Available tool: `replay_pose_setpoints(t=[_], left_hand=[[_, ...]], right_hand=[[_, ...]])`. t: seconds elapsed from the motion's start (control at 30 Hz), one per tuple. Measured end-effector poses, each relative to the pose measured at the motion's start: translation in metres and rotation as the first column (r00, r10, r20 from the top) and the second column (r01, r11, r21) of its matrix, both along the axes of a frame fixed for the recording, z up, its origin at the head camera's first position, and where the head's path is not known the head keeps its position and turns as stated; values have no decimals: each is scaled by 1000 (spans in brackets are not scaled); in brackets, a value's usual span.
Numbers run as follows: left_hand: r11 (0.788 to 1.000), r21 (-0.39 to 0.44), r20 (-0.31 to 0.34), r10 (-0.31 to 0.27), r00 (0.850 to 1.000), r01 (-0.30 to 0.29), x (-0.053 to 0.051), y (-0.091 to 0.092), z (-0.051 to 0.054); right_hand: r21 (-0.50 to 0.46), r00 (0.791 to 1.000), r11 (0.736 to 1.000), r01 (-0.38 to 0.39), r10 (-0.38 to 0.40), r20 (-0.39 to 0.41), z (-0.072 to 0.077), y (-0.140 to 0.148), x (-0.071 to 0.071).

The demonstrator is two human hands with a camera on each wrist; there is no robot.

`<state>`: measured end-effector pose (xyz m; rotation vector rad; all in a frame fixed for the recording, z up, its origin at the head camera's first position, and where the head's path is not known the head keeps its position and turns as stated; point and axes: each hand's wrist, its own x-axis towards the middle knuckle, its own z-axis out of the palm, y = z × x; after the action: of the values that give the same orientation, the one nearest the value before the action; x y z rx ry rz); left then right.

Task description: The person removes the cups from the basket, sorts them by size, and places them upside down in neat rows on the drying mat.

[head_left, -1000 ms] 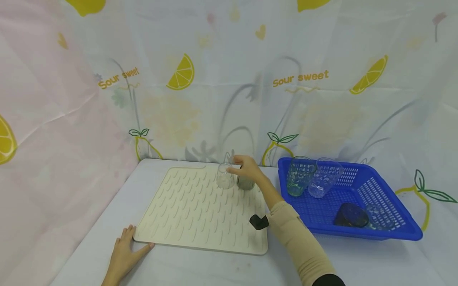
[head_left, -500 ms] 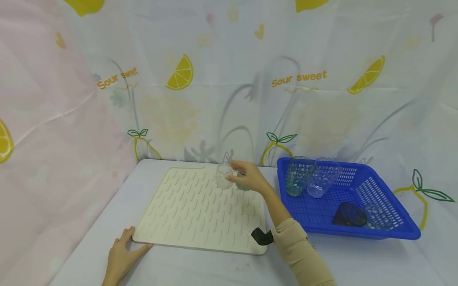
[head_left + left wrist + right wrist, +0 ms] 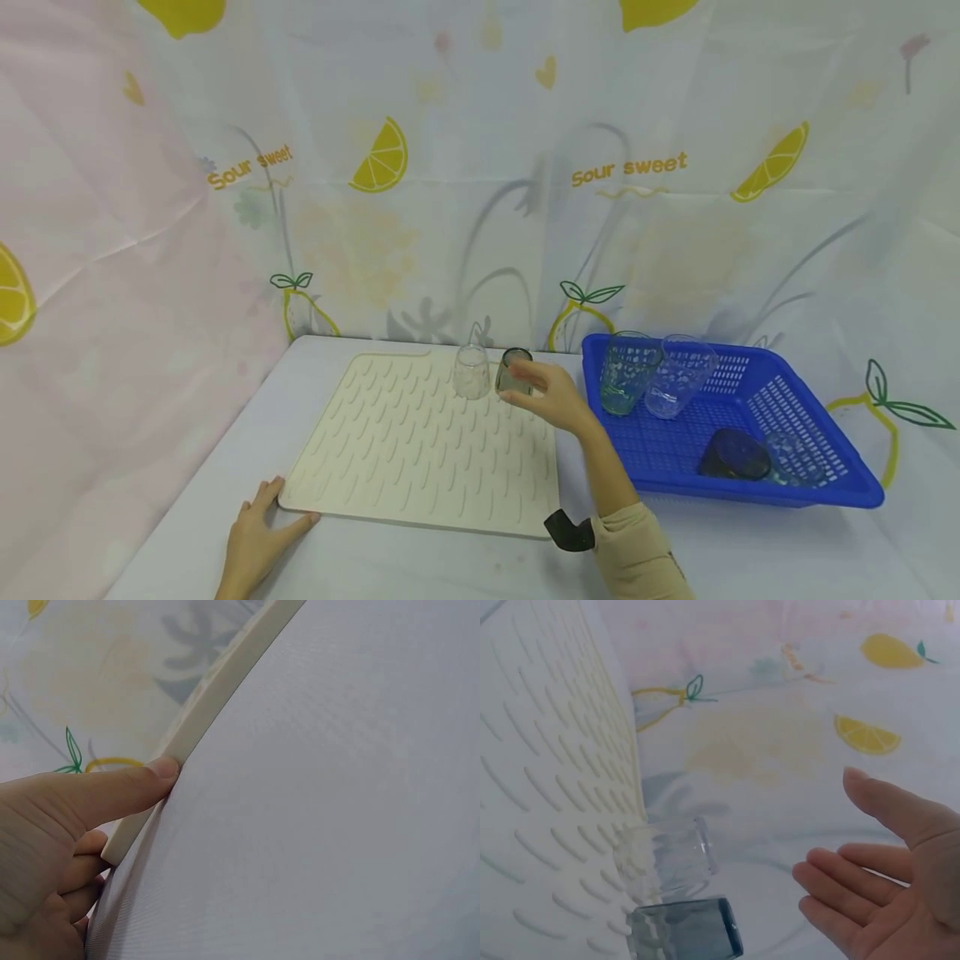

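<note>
My left hand rests at the near left corner of the cream ridged drying mat. In the left wrist view its thumb touches the mat's front edge, with the other fingers around the corner. Two small glasses stand upside down side by side at the mat's far right: a clear glass and a smoky grey glass. My right hand hovers just in front of the grey glass, partly covering it. The right wrist view shows that hand's fingers apart from both glasses, holding nothing.
Right of the mat stands a blue plastic basket. A greenish glass and a clear tumbler lean in its back left; a dark glass and another clear glass lie near its front. A lemon-print cloth hangs behind the table.
My right hand has drawn back toward the right and nearer to me, away from the clear glass, uncovering more of the grey glass. Both glasses and my left hand stay in place.
</note>
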<state>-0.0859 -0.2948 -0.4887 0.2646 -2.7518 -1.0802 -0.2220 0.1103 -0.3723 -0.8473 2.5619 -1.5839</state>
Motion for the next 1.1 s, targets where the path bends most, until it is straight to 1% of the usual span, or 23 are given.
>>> replay_pose_setpoints(t=[0.13,0.27,0.37,0.43,0.63,0.73,0.83,0.9,1.03,1.1], left_hand=[[1000,-5,11,2,1000,-2,0,1,1],[1000,-11,39,6,999,-6,0,1,3],[1000,-15,59,8,998,-8,0,2,4],[1000,-17,64,9,998,-8,0,2,5],[1000,-19,25,4,1000,-4,0,2,2],[1000,-18,21,2,1000,-2,-1,2,1],[1000,-17,31,4,1000,-3,-1,2,2],[1000,-15,52,7,999,-6,-1,2,3],[1000,-9,87,10,996,-9,-1,2,4],[1000,-10,82,9,997,-8,-2,1,4]], right_hand=[[4,999,1000,22,-22,31,-4,13,15],[20,997,998,64,-65,31,-7,27,29],[12,995,996,88,-88,36,-10,37,36],[4,994,995,104,-104,43,-11,43,40],[13,989,989,146,-147,22,-13,58,52],[10,985,986,168,-169,21,-14,66,58],[2,980,980,197,-197,16,-15,73,62],[-5,977,977,213,-213,10,-16,78,63],[-1,966,966,258,-258,27,-21,88,65],[3,960,961,277,-277,40,-23,92,67]])
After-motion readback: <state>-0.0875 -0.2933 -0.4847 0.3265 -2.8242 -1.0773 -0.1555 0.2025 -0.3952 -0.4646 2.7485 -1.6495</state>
